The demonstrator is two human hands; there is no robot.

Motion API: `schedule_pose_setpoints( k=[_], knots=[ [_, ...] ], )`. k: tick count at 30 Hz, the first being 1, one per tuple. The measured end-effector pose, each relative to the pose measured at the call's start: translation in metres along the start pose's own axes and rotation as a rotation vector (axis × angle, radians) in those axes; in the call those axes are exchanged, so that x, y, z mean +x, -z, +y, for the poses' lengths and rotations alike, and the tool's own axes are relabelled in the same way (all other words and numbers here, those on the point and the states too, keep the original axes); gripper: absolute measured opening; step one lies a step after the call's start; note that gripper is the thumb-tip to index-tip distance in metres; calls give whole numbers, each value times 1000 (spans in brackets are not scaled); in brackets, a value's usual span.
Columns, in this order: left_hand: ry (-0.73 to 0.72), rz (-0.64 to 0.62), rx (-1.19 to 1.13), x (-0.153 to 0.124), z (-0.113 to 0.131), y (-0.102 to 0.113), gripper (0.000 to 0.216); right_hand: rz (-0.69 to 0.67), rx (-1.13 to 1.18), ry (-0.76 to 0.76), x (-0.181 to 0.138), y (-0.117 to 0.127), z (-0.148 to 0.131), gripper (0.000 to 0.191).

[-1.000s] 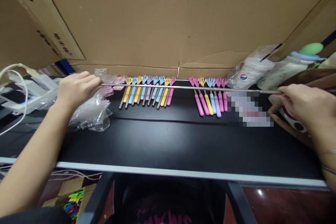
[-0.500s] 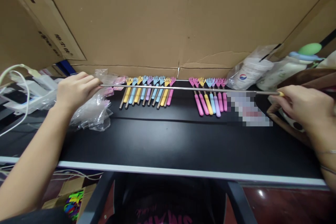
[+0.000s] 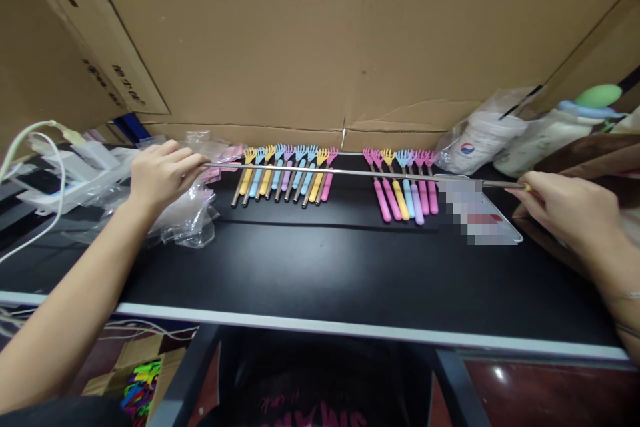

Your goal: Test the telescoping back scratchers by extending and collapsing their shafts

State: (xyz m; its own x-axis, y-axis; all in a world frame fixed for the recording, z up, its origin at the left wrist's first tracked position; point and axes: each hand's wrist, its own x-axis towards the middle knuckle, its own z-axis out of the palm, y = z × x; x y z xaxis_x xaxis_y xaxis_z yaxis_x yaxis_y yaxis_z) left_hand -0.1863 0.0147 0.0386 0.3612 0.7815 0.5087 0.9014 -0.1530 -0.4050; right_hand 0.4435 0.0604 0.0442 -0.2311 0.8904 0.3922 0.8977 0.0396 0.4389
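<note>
A long thin metal telescopic rod [image 3: 360, 173] is stretched out level above the black table [image 3: 320, 280]. My left hand [image 3: 163, 173] pinches its left end, fingers closed. My right hand [image 3: 570, 213] is closed on its right end, where a bit of yellow handle shows. Beneath the rod lie two rows of small back scratchers with hand-shaped heads: a left group [image 3: 285, 177] in yellow, blue, purple and pink, and a right group [image 3: 405, 187], mostly pink.
Crumpled clear plastic bags [image 3: 185, 213] lie under my left hand. A white cable and power strip [image 3: 55, 173] sit at far left. Cardboard walls [image 3: 320, 40] close the back. Bagged white containers [image 3: 480, 137] and a brown item stand at right. A blurred card [image 3: 477, 217] lies near the right group.
Both hands have drawn slightly inward along the rod, so it looks a little shorter. The view has shifted slightly. The rows of scratchers have not moved.
</note>
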Motion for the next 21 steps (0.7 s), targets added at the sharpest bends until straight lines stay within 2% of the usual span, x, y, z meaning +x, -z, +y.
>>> schedule_pose_setpoints(
  k=[5,10,13,16,18,21],
  knots=[
    [-14,-25,45,0,6,-1,36,6,-27,-13,-1,4,-4,20],
    [-125,-64,8,12,35,2,38,-5,57,131,-1,12,-31,22],
    [-201,-22,13,20,58,5,38,1,77,195,-1,20,-53,28],
    [-265,30,-15,26,78,6,40,93,99,315,0,26,-70,39],
    [-294,94,-30,27,86,8,40,166,116,369,1,29,-76,48],
    [-284,176,-51,28,93,13,38,225,116,369,2,34,-78,53]
  ],
)
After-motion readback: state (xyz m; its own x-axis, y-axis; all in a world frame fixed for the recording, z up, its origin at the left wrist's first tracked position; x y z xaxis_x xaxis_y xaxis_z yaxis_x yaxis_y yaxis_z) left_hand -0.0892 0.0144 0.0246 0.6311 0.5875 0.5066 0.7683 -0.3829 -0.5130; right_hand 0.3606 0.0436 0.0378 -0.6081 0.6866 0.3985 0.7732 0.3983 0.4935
